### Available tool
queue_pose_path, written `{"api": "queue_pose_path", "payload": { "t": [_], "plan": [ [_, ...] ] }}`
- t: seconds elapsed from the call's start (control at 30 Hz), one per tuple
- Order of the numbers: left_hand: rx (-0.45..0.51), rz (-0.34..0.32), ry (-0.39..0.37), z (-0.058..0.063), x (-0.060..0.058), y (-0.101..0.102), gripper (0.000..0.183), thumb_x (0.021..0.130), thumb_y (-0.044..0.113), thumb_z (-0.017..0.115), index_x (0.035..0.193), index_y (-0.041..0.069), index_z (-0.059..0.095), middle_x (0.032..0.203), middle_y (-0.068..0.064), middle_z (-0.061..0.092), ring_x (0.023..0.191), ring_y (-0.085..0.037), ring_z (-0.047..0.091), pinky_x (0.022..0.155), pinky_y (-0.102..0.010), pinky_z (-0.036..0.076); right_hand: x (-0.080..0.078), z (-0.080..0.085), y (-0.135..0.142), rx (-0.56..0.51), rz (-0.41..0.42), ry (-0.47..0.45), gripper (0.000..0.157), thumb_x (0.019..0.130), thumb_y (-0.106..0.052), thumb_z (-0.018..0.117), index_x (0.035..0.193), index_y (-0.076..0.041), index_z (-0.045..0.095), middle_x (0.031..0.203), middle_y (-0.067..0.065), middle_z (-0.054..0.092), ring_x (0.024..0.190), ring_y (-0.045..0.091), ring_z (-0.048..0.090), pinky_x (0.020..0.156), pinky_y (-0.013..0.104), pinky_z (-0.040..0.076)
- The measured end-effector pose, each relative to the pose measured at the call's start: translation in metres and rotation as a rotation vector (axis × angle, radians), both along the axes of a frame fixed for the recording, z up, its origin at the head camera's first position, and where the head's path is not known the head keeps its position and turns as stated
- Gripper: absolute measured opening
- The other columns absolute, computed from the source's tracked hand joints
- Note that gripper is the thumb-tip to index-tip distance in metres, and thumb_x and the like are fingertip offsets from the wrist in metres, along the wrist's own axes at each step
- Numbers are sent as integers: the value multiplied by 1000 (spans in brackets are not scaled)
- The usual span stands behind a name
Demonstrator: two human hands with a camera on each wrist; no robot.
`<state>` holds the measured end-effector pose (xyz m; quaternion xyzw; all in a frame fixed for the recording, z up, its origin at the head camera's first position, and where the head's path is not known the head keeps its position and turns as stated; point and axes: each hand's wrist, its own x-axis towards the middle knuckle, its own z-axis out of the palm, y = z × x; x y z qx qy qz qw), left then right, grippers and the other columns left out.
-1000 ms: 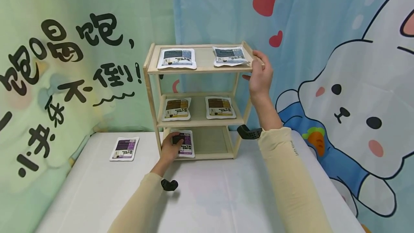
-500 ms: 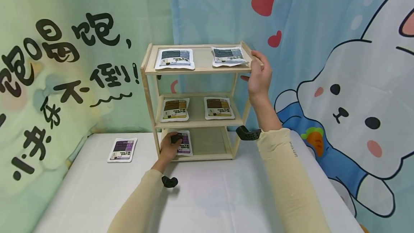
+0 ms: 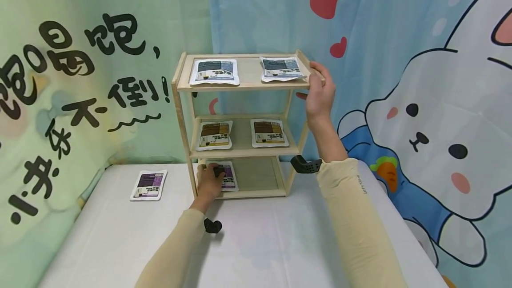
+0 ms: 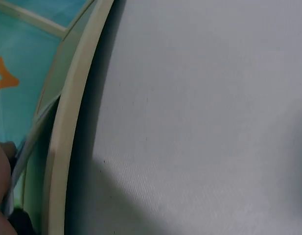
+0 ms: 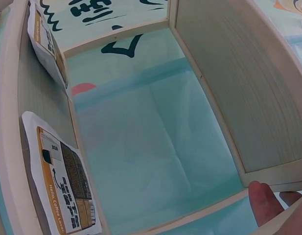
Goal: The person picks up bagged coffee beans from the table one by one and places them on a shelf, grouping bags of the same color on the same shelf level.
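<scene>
My left hand point(image 3: 209, 183) grips the left side of a purple-labelled coffee packet point(image 3: 230, 176) on the bottom tier of a wooden shelf rack point(image 3: 258, 174). In the left wrist view the packet point(image 4: 34, 134) is tilted, one end near the shelf's front rail, with my thumb and fingers at the frame's left edge. My right hand point(image 3: 321, 97) holds the right end of the rack's top tier; the right wrist view shows its fingers point(image 5: 264, 203) at that corner. Another purple-labelled packet point(image 3: 149, 186) lies flat on the table, left of the rack.
Two blue-labelled packets lie on the top tier, a left one point(image 3: 214, 72) and a right one point(image 3: 281, 69). The middle tier bears two brown-labelled packets, left point(image 3: 214, 136) and right point(image 3: 270, 133). A white cloth covers the table point(image 3: 256, 239); printed curtains point(image 3: 260, 12) hang behind.
The purple-labelled packet in my left hand has slid slightly deeper onto the bottom tier. My right hand keeps its hold on the rack. The head view has shifted slightly.
</scene>
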<state>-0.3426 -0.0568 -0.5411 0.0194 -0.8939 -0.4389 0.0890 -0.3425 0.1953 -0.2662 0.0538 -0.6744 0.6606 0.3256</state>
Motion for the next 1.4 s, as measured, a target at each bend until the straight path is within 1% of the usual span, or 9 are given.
{"api": "queue_pose_path", "payload": {
  "t": [0.1, 0.2, 0.37, 0.5, 0.73, 0.97, 1.1, 1.27, 1.4],
  "plan": [
    [-81, 42, 20, 3, 3, 0, 35, 95, 24, 63, 125, 5, 59, 140, -24, 30, 119, -42, 36, 93, -51, 37, 0, 0, -1, 2, 8, 1, 41, 98, -17, 36, 134, -9, 55, 129, 13, 51, 97, 23, 56, 69, 33, 52],
    [-62, 29, 56, 6, 6, 0, 32, 95, 23, 63, 122, 5, 61, 140, -23, 34, 121, -42, 35, 94, -53, 34, -1, 0, -2, -2, 5, -5, 41, 98, -18, 37, 133, -10, 56, 130, 13, 51, 97, 23, 56, 68, 31, 52],
    [39, -56, 80, 11, 10, 2, 29, 97, 20, 60, 122, 5, 62, 136, -21, 41, 124, -39, 36, 99, -54, 33, -1, 0, -3, -14, -1, -17, 41, 98, -19, 37, 133, -12, 57, 132, 11, 50, 96, 22, 56, 68, 31, 52],
    [64, -128, 97, 14, 15, 2, 27, 97, 20, 59, 120, 6, 63, 132, -19, 46, 123, -39, 41, 99, -55, 35, -1, 1, -3, -10, -7, -22, 42, 97, -19, 37, 133, -12, 57, 132, 10, 50, 97, 22, 55, 68, 32, 52],
    [-30, -218, 200, 13, 32, -2, 25, 94, 15, 62, 116, 4, 66, 124, -19, 56, 113, -39, 52, 93, -53, 41, 0, 1, -4, -20, -6, -36, 41, 98, -18, 36, 133, -12, 57, 132, 11, 51, 97, 23, 56, 68, 31, 52],
    [-85, -292, 309, 2, 53, -12, 23, 92, 9, 63, 114, 5, 66, 115, -14, 60, 107, -35, 56, 89, -50, 45, 0, 2, -2, 4, -9, -23, 43, 98, -18, 35, 134, -11, 55, 130, 13, 51, 96, 22, 56, 68, 30, 51],
    [-30, -333, 327, -5, 62, -25, 23, 92, 4, 62, 114, 5, 65, 114, -9, 61, 103, -30, 59, 86, -44, 48, -1, 3, -2, -3, -9, -20, 43, 97, -18, 35, 134, -11, 56, 131, 13, 51, 97, 22, 56, 68, 30, 50],
    [152, -386, 298, -7, 76, -48, 21, 94, 2, 58, 114, -2, 62, 102, -15, 66, 86, -21, 61, 71, -33, 52, -1, 2, -3, -24, -20, -25, 42, 97, -18, 36, 133, -12, 57, 133, 11, 50, 98, 21, 55, 68, 30, 50],
    [212, -341, 300, -3, 88, -67, 14, 95, 0, 57, 108, -4, 62, 91, -16, 67, 79, -14, 59, 66, -27, 49, -1, 1, -4, -27, -16, -27, 42, 97, -18, 36, 133, -13, 57, 133, 10, 50, 99, 22, 56, 67, 30, 50]
  ]
}}
